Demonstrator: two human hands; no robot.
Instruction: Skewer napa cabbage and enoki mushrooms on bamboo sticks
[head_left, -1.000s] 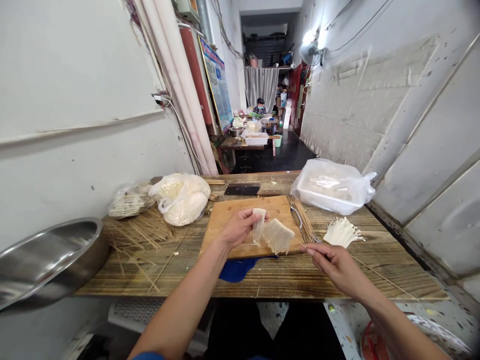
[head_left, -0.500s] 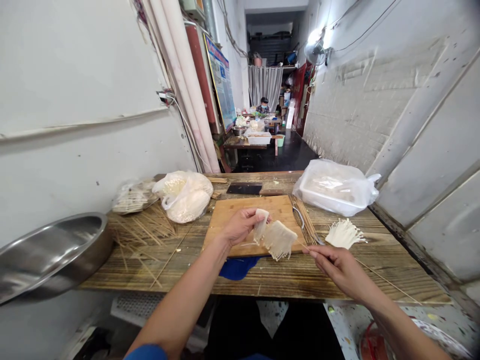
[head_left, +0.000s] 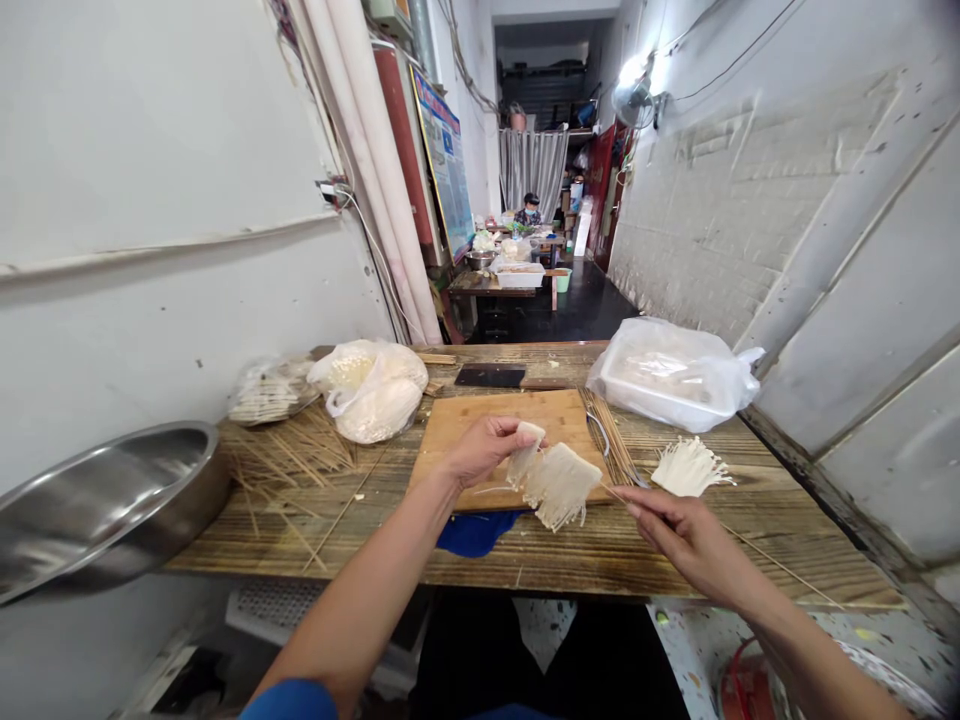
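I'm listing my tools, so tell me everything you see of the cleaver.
The cleaver has a broad, dark, rectangular blade, metal by its look, and a brown handle that looks wooden. It lies flat on the table beyond the cutting board, blade left, handle right, and nobody holds it.

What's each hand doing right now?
Left hand: closed, pinching a pale, floppy piece of food.
Right hand: closed, holding the end of a thin stick.
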